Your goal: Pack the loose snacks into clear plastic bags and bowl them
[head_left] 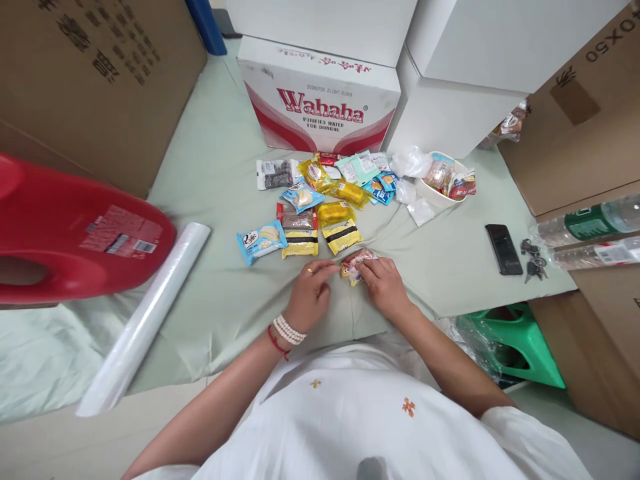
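A small red and yellow wrapped snack packet (353, 265) lies on the cloth near the front edge. My right hand (384, 283) is closed over its right side, fingertips on the wrapper. At the packet's left edge is my left hand (311, 293), index finger stretched towards it and thumb apart; I cannot tell whether it touches. Just beyond my hands lie two yellow and black packets (300, 243), a blue and white snack packet (261, 242), a red-edged brown packet (297, 217) and a yellow wrapped snack (335, 213).
More packets lie before a Wahaha carton (320, 100). A white bowl (434, 195) holds snacks, with crumpled plastic (407, 183) beside it. A red jug (95, 233) and plastic roll (150, 313) are left; a phone (503, 249), keys (534, 260) and bottles (595, 223) are right.
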A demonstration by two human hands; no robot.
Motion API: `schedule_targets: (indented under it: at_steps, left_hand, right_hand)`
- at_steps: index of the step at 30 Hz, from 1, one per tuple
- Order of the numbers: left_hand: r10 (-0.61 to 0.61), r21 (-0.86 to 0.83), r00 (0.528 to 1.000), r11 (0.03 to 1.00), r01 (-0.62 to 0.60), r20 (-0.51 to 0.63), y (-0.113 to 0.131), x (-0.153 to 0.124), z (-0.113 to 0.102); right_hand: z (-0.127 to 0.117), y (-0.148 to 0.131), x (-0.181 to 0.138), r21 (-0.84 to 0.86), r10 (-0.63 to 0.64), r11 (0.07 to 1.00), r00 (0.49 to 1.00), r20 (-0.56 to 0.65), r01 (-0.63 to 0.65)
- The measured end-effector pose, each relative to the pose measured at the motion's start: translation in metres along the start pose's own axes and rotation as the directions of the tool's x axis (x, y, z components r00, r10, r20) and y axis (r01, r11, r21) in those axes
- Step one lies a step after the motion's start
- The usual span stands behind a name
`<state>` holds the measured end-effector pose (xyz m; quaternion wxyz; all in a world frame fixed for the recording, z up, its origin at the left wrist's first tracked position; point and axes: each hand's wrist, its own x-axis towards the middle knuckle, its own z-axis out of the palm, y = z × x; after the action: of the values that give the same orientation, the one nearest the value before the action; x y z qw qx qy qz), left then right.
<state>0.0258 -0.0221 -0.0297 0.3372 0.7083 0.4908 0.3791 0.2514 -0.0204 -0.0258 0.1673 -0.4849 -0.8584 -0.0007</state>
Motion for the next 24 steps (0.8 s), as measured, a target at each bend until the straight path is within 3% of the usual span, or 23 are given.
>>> schedule_targets:
  at_steps: [2, 5, 8, 11, 13, 15, 17, 19, 22, 24]
  left_hand:
    - [0.059, 0.081, 0.995, 0.995, -0.065, 0.077, 0.000, 0.006, 0.006]
    - [0.004, 0.049, 0.997, 0.999, -0.008, 0.082, 0.005, 0.013, 0.013]
    - [-0.123, -0.183, 0.988, 0.973, 0.139, 0.095, 0.019, 0.016, 0.014]
    - [-0.202, -0.435, 0.967, 0.865, 0.251, 0.156, 0.034, 0.015, 0.009]
    - [-0.274, -0.498, 0.960, 0.826, 0.264, 0.055, 0.041, 0.015, 0.004]
    - [-0.351, -0.504, 0.930, 0.826, 0.253, -0.108, 0.043, 0.016, 0.001]
    - [-0.385, -0.519, 0.907, 0.818, 0.249, -0.172, 0.043, 0.018, 0.002]
    - [-0.374, -0.577, 0.926, 0.769, 0.277, -0.055, 0.043, 0.021, 0.010]
    - [-0.328, -0.640, 0.930, 0.682, 0.353, 0.164, 0.044, 0.026, 0.030]
    - [-0.353, -0.628, 0.921, 0.683, 0.373, 0.163, 0.044, 0.031, 0.043]
  right_hand:
    - [-0.003, -0.001, -0.001, -0.005, -0.021, 1.000, 0.999, 0.036, 0.021]
    - [-0.004, -0.002, -0.006, -0.029, -0.061, 0.998, 0.994, 0.087, 0.063]
    - [0.001, -0.001, -0.009, -0.040, -0.070, 0.996, 0.995, 0.077, 0.073]
    - [0.005, 0.004, -0.005, 0.019, -0.077, 0.997, 0.996, 0.035, 0.076]
    - [0.000, 0.009, -0.001, 0.127, -0.039, 0.991, 0.999, -0.019, 0.042]
    - [-0.011, 0.015, 0.003, 0.307, 0.097, 0.950, 0.991, -0.095, -0.063]
    - [-0.024, 0.020, 0.006, 0.546, 0.325, 0.810, 0.939, -0.113, -0.214]
    - [-0.034, 0.021, 0.009, 0.758, 0.525, 0.550, 0.851, 0.012, -0.350]
    - [-0.038, 0.016, 0.011, 0.872, 0.557, 0.156, 0.770, 0.310, -0.464]
    - [-0.035, 0.010, 0.010, 0.881, 0.512, 0.027, 0.764, 0.393, -0.472]
